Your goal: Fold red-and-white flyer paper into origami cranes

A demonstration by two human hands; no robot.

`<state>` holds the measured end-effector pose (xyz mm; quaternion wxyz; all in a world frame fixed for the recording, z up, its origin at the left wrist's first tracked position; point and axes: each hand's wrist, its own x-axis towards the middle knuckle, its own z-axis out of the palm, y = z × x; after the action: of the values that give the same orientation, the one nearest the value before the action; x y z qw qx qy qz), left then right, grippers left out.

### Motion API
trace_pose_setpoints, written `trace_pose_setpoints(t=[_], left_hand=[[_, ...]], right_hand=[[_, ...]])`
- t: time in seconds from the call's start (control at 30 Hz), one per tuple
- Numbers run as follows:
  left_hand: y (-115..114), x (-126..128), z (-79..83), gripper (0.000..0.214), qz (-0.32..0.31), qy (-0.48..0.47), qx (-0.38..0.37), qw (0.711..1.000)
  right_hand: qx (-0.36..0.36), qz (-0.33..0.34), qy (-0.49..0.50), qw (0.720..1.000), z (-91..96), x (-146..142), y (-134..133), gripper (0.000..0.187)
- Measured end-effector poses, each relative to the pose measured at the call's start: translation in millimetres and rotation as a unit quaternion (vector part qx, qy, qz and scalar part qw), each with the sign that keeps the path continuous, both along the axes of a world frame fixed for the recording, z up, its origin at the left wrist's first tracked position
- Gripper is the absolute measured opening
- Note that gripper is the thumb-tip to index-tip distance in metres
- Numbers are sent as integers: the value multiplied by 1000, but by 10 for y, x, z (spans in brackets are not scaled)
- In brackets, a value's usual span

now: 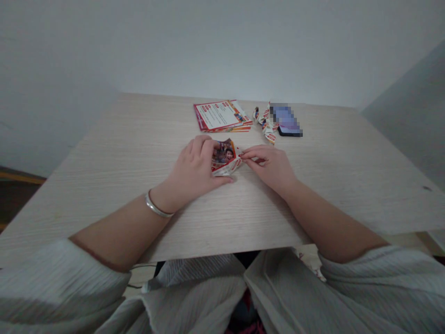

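A printed paper leaflet, partly folded and red, white and photo-coloured, lies on the table in front of me. My left hand holds its left side, fingers curled over the top and thumb along the near edge. At the leaflet's right corner, my right hand pinches the paper between thumb and fingertips. Part of the leaflet is hidden under the left fingers. Just beyond the right hand lie folded paper pieces with similar print.
A stack of printed leaflets sits toward the back of the pale wooden table. Right of the folded pieces lies a phone, partly pixelated. A wall rises behind the table's far edge.
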<state>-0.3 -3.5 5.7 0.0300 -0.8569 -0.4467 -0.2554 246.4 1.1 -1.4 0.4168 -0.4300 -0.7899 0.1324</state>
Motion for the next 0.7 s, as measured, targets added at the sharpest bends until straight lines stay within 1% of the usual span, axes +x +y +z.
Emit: trace_pose_setpoints(t=[0.07,0.13,0.23,0.33,0.4,0.5,0.6,0.7], left_hand=[[41,-10,-64,118,-39,-63,53,996],[86,-19,-111,128,-73,-96,69,990],[136,-11,-165,135,-100,-105,44,988],[149,16,-206,139,-108,-115,26,987],[143,29,-216,134,-113,-125,25,985],[129,29,-196,119,-127,-130,23,983],[116,24,-143,108,-132,-126,10,983],[90,37,-71,104,-127,-116,-8,985]], right_hand=[[43,13,-8,999,-9,-45,-24,17],[76,29,-18,996,-10,-86,-54,17],[97,26,-43,994,3,-142,-109,17],[103,19,-62,993,21,-176,-149,18],[103,42,-79,991,30,-176,-157,20],[107,72,-116,985,48,-149,-151,20],[107,70,-154,980,75,-113,-144,17],[101,71,-186,975,103,-89,-149,18]])
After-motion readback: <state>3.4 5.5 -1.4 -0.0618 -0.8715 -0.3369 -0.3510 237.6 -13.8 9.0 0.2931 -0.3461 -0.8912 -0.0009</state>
